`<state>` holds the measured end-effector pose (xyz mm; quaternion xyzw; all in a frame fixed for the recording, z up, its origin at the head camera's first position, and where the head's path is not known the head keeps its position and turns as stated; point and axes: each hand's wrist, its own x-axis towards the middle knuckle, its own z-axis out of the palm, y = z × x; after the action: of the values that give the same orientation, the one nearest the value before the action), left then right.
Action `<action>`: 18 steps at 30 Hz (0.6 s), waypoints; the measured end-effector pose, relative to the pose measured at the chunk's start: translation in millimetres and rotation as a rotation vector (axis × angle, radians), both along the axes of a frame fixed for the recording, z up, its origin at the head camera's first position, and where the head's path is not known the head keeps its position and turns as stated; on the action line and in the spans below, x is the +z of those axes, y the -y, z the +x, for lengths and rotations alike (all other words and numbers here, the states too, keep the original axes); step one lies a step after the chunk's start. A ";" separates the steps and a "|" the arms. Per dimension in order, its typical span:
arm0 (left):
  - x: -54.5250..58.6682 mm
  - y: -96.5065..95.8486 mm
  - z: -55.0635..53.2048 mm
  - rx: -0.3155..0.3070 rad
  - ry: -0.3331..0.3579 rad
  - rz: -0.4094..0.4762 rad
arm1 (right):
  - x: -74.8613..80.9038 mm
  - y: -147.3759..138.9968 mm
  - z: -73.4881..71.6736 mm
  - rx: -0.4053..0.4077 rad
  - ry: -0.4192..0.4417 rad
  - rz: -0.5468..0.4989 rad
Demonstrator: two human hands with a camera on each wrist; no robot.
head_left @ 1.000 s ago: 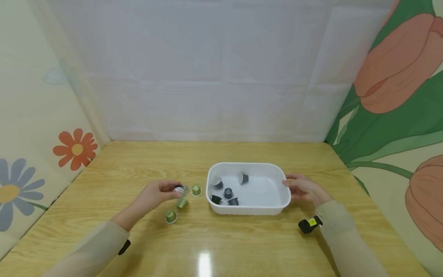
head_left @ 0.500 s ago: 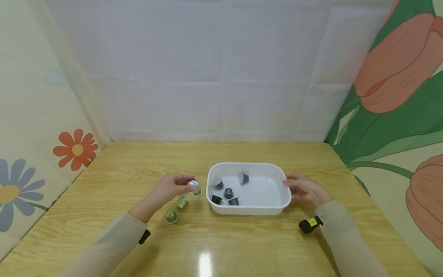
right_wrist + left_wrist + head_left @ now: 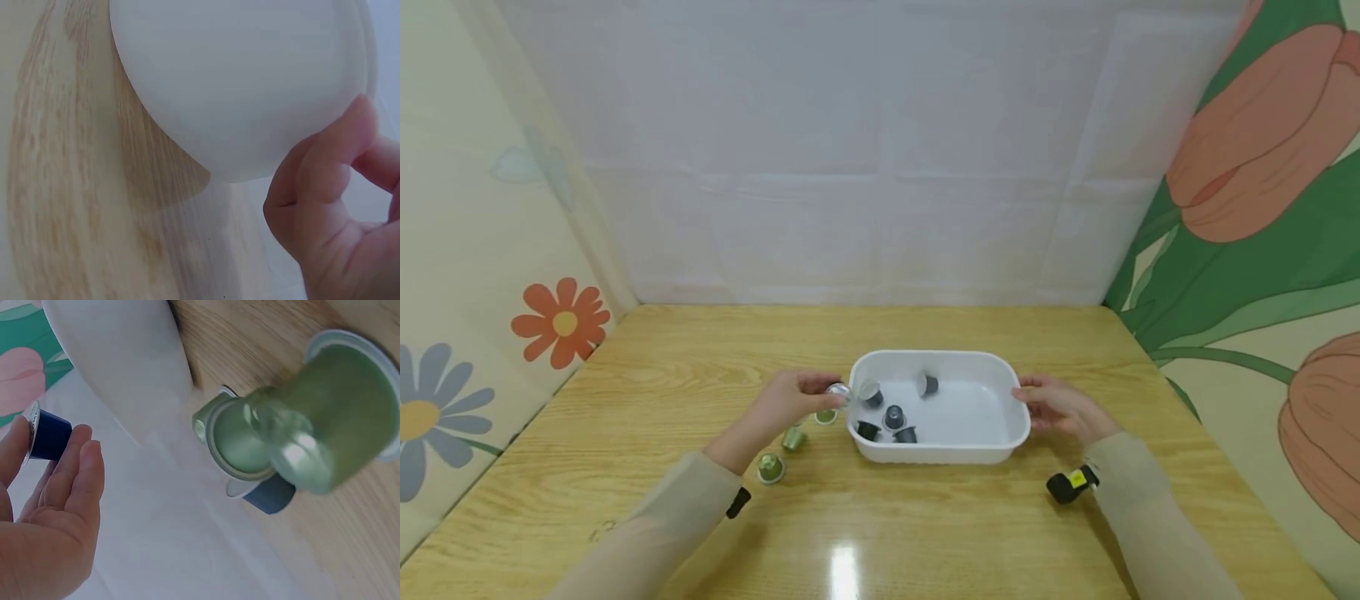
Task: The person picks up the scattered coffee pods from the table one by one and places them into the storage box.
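My left hand [image 3: 786, 398] pinches a dark blue coffee capsule [image 3: 51, 434] between thumb and fingers, its silver lid turned toward the thumb. In the head view this capsule overlaps the left rim of a white plastic bin [image 3: 940, 455]. The right hand [image 3: 1062, 410] grips the bin's right end, thumb at the rim and fingers curled against the outside. Inside the bin lie several dark coffee capsules [image 3: 894, 417], mostly toward its left side. Green capsules [image 3: 771, 467] are on the table below my left hand, one partly covered by it.
A wooden table [image 3: 970, 533] carries everything. In the left wrist view, another dark blue capsule [image 3: 272, 494] lies behind the green ones. A white sheet [image 3: 880, 167] hangs along the back, with flower-patterned cloths [image 3: 1247, 317] at both sides.
My left hand has moved right with the blue capsule, from over the green capsules to the bin's left rim. The right hand and the bin have stayed in place.
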<state>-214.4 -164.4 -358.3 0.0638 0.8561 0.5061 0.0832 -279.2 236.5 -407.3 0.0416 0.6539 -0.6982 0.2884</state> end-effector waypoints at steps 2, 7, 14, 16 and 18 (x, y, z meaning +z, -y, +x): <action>-0.5 -4.2 -1.3 0.000 -0.010 0.018 | -0.1 0.2 -0.2 0.001 -0.001 0.001; 2.1 -13.2 -2.2 -0.012 -0.036 0.019 | 0.4 0.1 -0.3 0.006 0.000 0.002; 2.8 -25.6 -4.9 -0.016 -0.036 0.014 | 1.2 -0.9 0.6 0.003 0.003 -0.012; 2.7 -29.9 -5.7 -0.019 -0.033 0.011 | 1.6 -1.1 0.9 0.002 0.005 -0.013; 3.3 -34.3 -6.1 -0.026 -0.028 0.012 | 1.9 -0.8 0.8 0.002 0.006 -0.009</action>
<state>-220.5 -130.1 -355.1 0.0825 0.8533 0.5089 0.0776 -278.4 237.3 -405.4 0.0419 0.6499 -0.7008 0.2911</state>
